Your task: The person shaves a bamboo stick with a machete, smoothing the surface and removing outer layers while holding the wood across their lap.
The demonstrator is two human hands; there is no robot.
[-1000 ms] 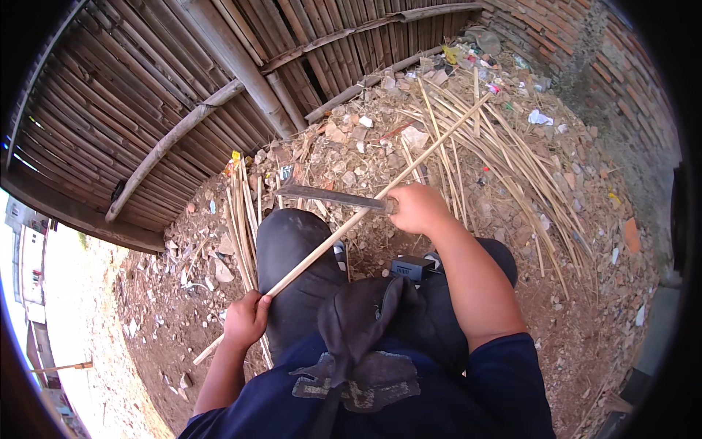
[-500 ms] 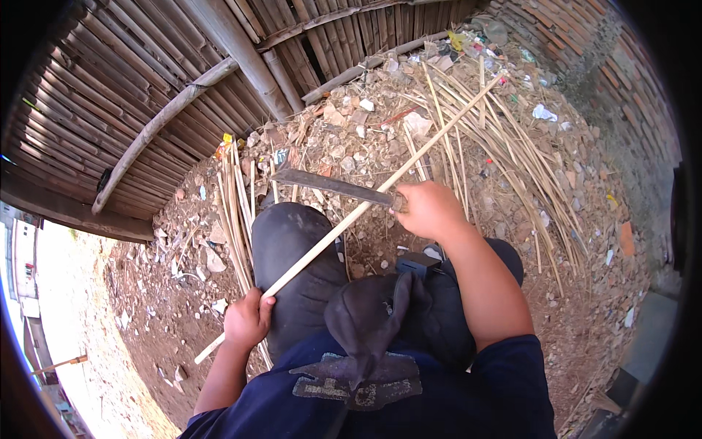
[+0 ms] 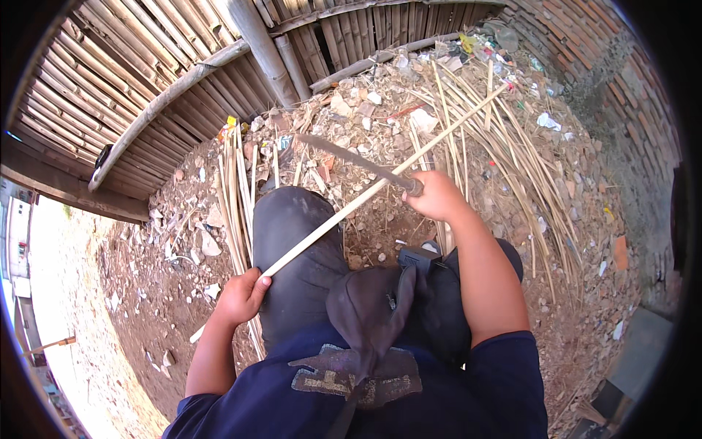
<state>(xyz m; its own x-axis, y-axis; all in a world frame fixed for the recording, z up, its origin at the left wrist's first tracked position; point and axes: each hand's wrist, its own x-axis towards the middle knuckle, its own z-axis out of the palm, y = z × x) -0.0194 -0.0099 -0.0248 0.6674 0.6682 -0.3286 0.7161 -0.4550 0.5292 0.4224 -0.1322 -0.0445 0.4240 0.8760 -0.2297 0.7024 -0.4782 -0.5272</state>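
My left hand (image 3: 243,296) is closed round the lower part of a long pale bamboo strip (image 3: 336,219), beside my left knee. The strip slants up and away to the right, its far end over a pile of strips. My right hand (image 3: 439,196) grips the handle of a long-bladed knife (image 3: 344,155). The dark blade points to the far left and lies across the bamboo strip, close to the handle. It is slightly smeared by motion. Whether the edge bites into the strip I cannot tell.
Many bamboo strips (image 3: 512,168) lie on the rubble-strewn ground at the right. A smaller bundle (image 3: 232,183) lies beside my left knee. A bamboo wall (image 3: 168,80) rises at the far left, a brick wall (image 3: 621,95) at the right. A small dark box (image 3: 419,257) sits between my legs.
The knife's tip has swung up and slightly right, so the blade slants more steeply. My right hand has shifted a little to the right; my left still grips the strip.
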